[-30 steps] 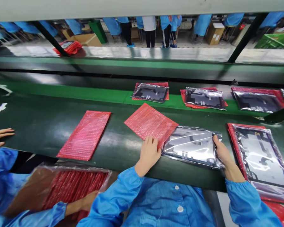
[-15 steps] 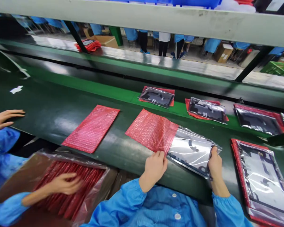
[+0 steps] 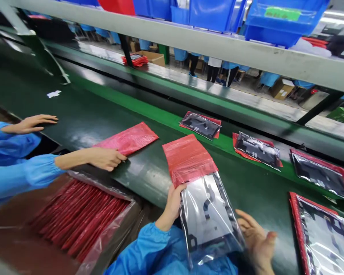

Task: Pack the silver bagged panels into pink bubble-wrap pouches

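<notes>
My left hand (image 3: 172, 203) pinches the open mouth of a red bubble-wrap bag (image 3: 188, 157) that lies on the dark green conveyor belt (image 3: 103, 114). A clear plastic sleeve with a black part inside (image 3: 206, 215) sticks out of that bag toward me. My right hand (image 3: 256, 238) is under the sleeve's near right corner, palm up with fingers spread, pressing against it.
A co-worker's hand (image 3: 104, 158) rests on another red bag (image 3: 127, 138) to the left; their other hand (image 3: 34, 123) lies flat on the belt. A box of red bags (image 3: 74, 217) stands at lower left. More sleeved parts (image 3: 258, 149) lie along the belt, one at right (image 3: 323, 236). Blue bins (image 3: 212, 13) overhead.
The bag and sleeve have swung round so the sleeve now points toward me. My right hand went from gripping its edge to an open palm beneath it. The co-worker's hand moved from box to belt.
</notes>
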`<state>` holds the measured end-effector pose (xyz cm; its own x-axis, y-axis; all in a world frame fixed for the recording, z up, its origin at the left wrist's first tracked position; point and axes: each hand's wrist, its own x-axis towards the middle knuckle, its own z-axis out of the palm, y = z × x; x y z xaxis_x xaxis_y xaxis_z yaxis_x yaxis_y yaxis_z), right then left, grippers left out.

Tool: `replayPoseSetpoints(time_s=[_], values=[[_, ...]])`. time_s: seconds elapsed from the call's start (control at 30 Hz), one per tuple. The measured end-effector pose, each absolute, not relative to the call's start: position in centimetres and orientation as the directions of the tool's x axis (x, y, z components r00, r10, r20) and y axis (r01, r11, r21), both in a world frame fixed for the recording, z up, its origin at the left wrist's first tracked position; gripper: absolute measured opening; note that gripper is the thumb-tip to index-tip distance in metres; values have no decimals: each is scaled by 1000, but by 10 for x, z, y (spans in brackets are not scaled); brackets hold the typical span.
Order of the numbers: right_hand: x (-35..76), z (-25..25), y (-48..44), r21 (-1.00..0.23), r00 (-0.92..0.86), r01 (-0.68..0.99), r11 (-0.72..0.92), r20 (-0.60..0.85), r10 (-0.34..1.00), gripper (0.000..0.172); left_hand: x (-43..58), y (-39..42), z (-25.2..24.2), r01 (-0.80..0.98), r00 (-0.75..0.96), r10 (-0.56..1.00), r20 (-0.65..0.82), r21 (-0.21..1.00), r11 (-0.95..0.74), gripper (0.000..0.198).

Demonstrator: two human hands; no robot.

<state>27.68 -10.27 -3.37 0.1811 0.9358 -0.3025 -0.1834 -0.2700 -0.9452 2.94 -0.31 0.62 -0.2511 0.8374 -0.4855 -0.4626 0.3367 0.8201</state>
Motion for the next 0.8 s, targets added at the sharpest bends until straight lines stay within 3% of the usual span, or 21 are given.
replayPoseSetpoints(time_s=[0.1, 0.2, 0.33, 0.43, 0.53, 0.63, 0.8], values=[[282, -5, -63, -961, 152, -60, -269, -276, 949, 70, 21, -5, 12, -348, -186, 880, -436, 867, 356, 31], [267, 10, -28, -948, 75, 150, -282, -274, 959, 65, 23, -11, 5, -261, -132, 945, -298, 930, 257, 29], [252, 2, -17, -886, 51, 447, -125, -114, 992, 59, 23, -16, -15, -132, -126, 985, -118, 986, 102, 28], [260, -17, -33, -783, -18, 621, -30, -52, 998, 57, 13, -26, -28, 109, -118, 991, -69, 991, 82, 30], [271, -35, -66, -706, -122, 708, -7, -131, 984, 50, 3, -46, -35, 479, -2, 994, -105, 873, 94, 33], [272, -46, -111, -656, -200, 754, 39, -173, 964, 41, -7, -73, -36, 772, 91, 971, -222, 631, 72, 34], [264, -48, -188, -587, -234, 805, 84, -184, 955, 28, -32, -130, -21, 944, 202, 858, -472, 328, -41, 36]])
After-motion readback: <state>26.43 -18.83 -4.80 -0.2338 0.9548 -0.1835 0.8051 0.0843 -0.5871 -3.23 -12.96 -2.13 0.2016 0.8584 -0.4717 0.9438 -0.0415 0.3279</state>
